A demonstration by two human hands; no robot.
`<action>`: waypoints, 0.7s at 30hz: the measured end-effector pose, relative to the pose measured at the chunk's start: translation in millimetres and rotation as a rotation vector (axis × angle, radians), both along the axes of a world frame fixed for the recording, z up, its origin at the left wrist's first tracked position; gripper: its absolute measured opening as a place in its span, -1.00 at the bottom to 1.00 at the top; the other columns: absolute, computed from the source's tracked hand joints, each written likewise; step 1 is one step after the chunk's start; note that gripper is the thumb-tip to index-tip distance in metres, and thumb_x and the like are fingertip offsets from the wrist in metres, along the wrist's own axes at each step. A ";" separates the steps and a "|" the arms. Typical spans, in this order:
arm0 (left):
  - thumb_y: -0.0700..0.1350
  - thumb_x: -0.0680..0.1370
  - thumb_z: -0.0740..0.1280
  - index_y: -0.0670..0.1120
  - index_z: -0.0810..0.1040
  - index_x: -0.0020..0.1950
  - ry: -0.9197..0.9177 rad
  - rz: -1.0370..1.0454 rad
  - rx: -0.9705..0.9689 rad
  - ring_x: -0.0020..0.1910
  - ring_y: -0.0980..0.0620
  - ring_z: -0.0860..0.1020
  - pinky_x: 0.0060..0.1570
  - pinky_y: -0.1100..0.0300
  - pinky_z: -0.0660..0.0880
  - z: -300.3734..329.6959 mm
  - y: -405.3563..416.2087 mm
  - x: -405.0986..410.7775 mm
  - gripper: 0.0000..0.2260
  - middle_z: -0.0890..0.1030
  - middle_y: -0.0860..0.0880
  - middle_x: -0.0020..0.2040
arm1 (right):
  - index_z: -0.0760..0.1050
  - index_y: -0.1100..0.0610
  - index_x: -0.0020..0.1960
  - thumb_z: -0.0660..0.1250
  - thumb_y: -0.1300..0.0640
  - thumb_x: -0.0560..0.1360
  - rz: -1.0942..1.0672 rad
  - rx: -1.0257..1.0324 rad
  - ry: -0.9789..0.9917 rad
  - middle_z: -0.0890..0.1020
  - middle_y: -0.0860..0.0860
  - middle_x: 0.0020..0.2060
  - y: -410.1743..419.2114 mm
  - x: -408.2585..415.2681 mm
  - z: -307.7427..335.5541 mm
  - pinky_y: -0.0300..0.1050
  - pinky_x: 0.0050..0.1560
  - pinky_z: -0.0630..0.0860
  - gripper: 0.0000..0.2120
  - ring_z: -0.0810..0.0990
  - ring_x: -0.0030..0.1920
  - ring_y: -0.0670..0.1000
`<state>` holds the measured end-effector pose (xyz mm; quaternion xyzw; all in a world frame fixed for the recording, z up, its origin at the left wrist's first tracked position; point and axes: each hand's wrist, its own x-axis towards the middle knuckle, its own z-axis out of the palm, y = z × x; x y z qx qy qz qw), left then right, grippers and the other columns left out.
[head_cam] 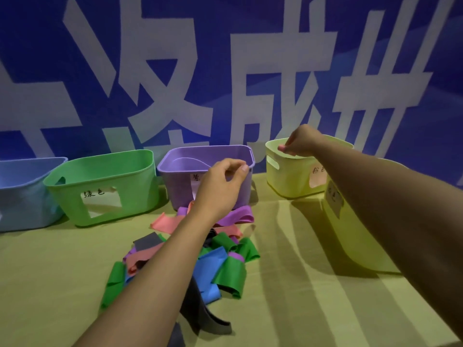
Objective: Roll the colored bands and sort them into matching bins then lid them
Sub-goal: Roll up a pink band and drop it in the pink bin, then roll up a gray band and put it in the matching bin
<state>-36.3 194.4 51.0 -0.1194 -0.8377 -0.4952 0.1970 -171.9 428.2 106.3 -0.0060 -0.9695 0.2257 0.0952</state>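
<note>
**Pink roll over the far yellow bin**

We hold our right hand [299, 141] stretched well forward over the open mouth of the far yellow bin [288, 179], the one with a handwritten label on its front. The fingers curl downward and pinch a small pink roll [281, 147], which pokes out toward the left of the fingertips, just above the rim. The roll sits directly over the bin's opening, so the coming move looks to us like a plain release straight down.

Our left hand [221, 186] hovers in front of the purple bin [180, 176], wrist raised, thumb and forefinger brought close together; we cannot tell whether they hold anything, and it looks like nothing. It is the nearer hand to the pile of bands [220, 266], which lies on the table [300, 309] below and just toward us from it: green, blue, purple, pink and dark bands, loose and overlapping.

Green [105, 186] and blue [22, 194] bins stand further left, and a second yellow bin [350, 236] sits under our right forearm. We see no lids.
</note>
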 end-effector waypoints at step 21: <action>0.03 0.65 0.34 -0.01 0.65 0.21 0.006 0.172 -0.499 0.17 -0.05 0.53 0.19 0.05 0.42 -23.0 -103.6 86.1 -0.79 0.59 -0.01 0.09 | 0.67 0.00 0.06 0.42 -0.08 0.53 0.523 0.291 0.103 0.72 0.00 0.00 -125.6 168.7 -45.6 0.07 0.00 0.64 -0.81 0.67 -0.04 0.08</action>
